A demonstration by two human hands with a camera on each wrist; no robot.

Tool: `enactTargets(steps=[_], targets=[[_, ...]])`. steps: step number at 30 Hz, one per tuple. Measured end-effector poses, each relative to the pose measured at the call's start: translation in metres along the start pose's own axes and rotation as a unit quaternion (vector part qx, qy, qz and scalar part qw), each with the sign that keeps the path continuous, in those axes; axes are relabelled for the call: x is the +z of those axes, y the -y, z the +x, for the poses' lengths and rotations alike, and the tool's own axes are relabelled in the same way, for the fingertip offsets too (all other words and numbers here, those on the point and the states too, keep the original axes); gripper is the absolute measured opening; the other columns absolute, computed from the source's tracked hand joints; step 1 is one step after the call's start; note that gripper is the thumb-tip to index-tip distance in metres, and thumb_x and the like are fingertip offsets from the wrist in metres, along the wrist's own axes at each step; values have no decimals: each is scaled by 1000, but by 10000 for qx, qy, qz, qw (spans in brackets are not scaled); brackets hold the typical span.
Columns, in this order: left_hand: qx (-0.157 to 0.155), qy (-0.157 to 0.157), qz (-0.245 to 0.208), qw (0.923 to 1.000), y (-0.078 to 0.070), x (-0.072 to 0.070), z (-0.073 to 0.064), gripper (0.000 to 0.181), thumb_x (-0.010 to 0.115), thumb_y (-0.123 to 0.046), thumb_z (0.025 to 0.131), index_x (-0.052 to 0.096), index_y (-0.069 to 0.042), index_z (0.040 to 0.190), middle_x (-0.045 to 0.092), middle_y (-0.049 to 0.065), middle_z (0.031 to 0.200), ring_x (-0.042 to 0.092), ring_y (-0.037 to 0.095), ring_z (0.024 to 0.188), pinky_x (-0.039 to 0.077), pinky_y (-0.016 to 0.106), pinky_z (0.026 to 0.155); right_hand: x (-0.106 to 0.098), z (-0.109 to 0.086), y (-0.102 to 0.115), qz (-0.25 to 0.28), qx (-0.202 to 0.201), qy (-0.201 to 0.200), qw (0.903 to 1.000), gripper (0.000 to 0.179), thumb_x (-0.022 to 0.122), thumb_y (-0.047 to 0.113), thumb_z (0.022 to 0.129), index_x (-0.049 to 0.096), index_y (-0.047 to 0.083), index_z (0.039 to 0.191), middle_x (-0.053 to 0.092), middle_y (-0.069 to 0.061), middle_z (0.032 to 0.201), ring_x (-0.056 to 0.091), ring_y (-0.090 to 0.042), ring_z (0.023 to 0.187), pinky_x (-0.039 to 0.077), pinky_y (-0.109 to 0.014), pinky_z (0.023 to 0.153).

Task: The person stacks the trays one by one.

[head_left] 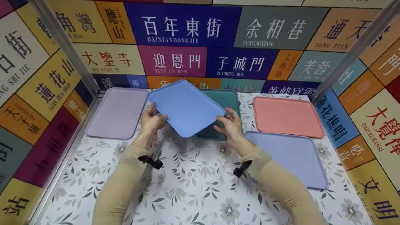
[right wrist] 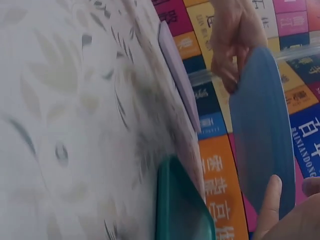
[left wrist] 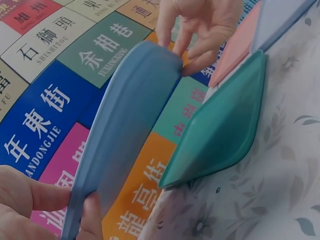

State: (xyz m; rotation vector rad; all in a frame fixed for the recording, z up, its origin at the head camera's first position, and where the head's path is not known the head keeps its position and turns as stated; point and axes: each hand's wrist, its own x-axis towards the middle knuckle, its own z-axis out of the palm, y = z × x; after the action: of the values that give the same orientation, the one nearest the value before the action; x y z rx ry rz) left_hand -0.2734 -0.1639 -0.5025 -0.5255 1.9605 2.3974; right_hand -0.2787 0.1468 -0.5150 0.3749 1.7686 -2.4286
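A blue rectangular tray (head_left: 189,107) is held up off the table, turned cornerwise, between both hands. My left hand (head_left: 152,120) pinches its left edge, thumb on one face and fingers on the other, as the left wrist view also shows. At the opposite edge my right hand (head_left: 230,125) grips the tray between thumb and fingers. Behind and partly below it lies a green tray (head_left: 229,106) on the table, its left part hidden by the blue one. In the right wrist view the blue tray (right wrist: 262,125) appears nearly edge-on, above the green tray (right wrist: 185,210).
A pale purple tray (head_left: 118,112) lies at the left. On the right are a pink tray (head_left: 287,115) and, nearer, a lavender tray (head_left: 293,159), partly under the right forearm. The table (head_left: 187,187) has a leaf-patterned cover. Printed panels (head_left: 184,28) wall the back and sides.
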Motion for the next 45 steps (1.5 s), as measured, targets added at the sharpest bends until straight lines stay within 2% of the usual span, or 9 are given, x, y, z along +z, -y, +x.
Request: enactTargets(steps=[3,7,10,13,19,25,31,35,45], targets=[[-103,130,131,9998,-4,-5,0,96,68,10,97,28,-17,180,41,25,177,64,35,141,68,25,86,-11,11,14,-294,64,87,9995,43,73,13,107,63,9,149,64,1,113,69,-12,97,68,-34,87],[-191,418,255,9986,-10,-8,-1,93,68,10,98,31,-18,179,46,25,174,69,30,127,68,27,83,-22,24,35,-654,306,554,9958,26,68,22,112,71,14,136,71,4,114,70,-12,96,61,-36,93],[-223,667,429,9966,-14,-9,-1,92,69,9,98,34,-20,178,49,25,170,71,25,115,68,28,83,-28,31,47,-924,560,1051,9886,33,63,24,115,67,11,145,71,5,120,71,-12,101,61,-33,91],[-248,906,629,9936,-17,-9,1,91,71,7,98,37,-22,177,49,23,171,70,25,119,68,29,85,-33,37,55,-1117,679,1417,9812,44,61,19,115,59,8,157,73,5,121,72,-13,103,63,-30,88],[-240,1377,811,9869,-21,-5,5,91,72,9,97,39,-21,176,48,23,173,65,30,130,69,31,85,-44,43,62,-1065,597,1970,9728,55,60,0,110,53,6,164,80,3,115,76,-12,96,66,-29,85],[-149,1764,841,9806,-23,0,14,93,69,13,95,38,-21,177,51,22,167,68,23,115,68,30,81,-56,44,66,-1222,489,2562,9576,71,63,-8,104,45,10,171,73,0,129,76,-13,99,68,-30,82],[-112,2017,911,9751,-28,13,22,92,67,13,97,38,-21,177,48,22,168,68,22,112,68,31,82,-67,44,72,-1525,335,2657,9513,79,66,-10,102,40,10,174,57,-5,144,71,-10,106,66,-23,82],[-36,2094,1053,9721,-29,24,31,89,68,11,98,39,-20,176,49,21,169,68,24,119,68,33,86,-74,46,76,-1618,226,2569,9525,83,66,-11,100,38,10,175,54,-7,146,73,-10,102,65,-23,83],[294,1704,1260,9768,-23,61,48,71,69,9,98,57,-12,165,60,24,158,70,26,118,70,41,96,-93,53,80,-1659,19,2236,9605,86,64,-15,99,35,10,176,56,-5,143,74,-10,95,67,-26,83]])
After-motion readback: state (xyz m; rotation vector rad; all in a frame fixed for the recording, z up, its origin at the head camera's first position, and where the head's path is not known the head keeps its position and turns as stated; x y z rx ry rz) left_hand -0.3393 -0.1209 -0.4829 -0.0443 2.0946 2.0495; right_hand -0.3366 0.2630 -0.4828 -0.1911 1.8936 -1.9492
